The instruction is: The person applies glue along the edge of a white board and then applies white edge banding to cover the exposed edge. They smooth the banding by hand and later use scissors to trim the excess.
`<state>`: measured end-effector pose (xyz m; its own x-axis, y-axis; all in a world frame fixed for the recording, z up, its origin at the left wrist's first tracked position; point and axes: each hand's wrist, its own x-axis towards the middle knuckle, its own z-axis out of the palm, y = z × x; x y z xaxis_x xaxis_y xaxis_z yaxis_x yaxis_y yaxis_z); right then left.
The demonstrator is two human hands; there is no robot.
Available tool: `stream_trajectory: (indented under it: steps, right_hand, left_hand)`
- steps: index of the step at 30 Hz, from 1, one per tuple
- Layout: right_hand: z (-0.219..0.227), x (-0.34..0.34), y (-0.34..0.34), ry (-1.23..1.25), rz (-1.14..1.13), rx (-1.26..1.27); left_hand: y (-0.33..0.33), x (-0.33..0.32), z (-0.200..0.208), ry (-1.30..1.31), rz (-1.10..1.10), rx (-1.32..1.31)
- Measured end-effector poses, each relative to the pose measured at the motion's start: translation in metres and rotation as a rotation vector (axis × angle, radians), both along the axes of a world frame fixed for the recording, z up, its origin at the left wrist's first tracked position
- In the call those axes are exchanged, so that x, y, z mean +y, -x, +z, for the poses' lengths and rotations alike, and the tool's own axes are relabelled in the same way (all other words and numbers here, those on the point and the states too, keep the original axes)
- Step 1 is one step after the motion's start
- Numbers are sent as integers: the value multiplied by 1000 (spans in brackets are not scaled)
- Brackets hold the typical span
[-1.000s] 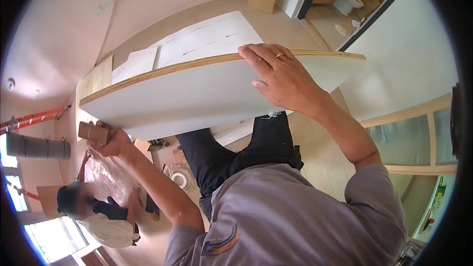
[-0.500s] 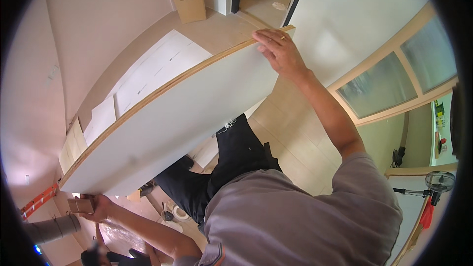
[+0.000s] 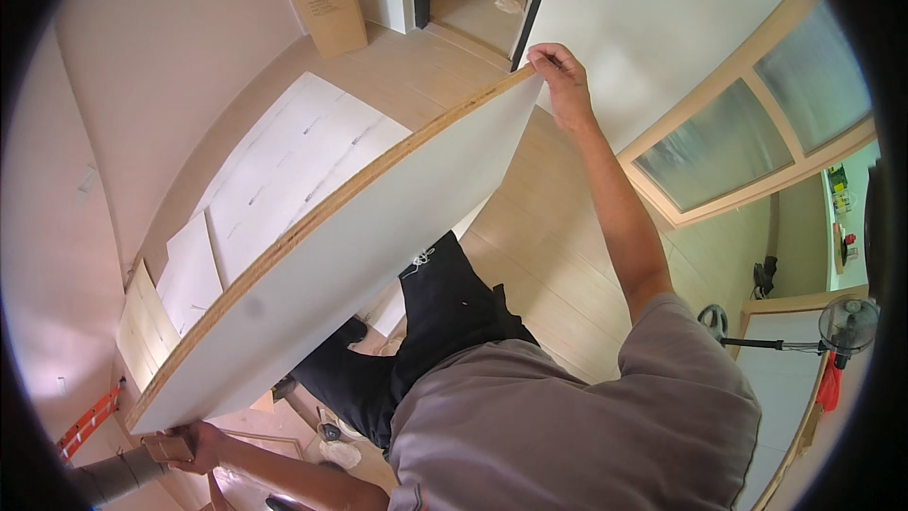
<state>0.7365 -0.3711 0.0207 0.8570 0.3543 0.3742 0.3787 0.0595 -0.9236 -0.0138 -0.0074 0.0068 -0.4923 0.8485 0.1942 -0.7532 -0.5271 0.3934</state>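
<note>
A large white board with a bare plywood edge stands tilted before me, running from lower left to upper right. My right hand pinches its upper right corner, thumb and fingers over the edge. At the opposite end, my left hand is closed around a small brown block. That hand is right by the board's lower left corner; whether it also bears the board's weight I cannot tell.
Several white panels lie on the floor beyond the board. A cardboard box leans at the far wall, beside a bathroom doorway. Frosted-glass panels stand at right, with a small fan below. An orange ladder is at lower left.
My right hand has slid along the edge to the board's corner and now pinches it. My left hand and the block sit lower. The whole view has shifted, and the board appears more steeply slanted.
</note>
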Motion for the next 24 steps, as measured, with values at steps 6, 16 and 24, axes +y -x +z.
stream_trajectory:
  steps: [6, 16, 24]
  right_hand:
    - [-8, -5, 30, -361, -29, 255]
    - [-43, -106, 66, -501, -4, 316]
    - [-78, -178, 33, -307, 101, 118]
  left_hand:
    - [49, -29, -23, -7, -46, -243]
    - [68, -111, -15, -45, -363, 165]
    - [82, -137, -13, 95, -346, 255]
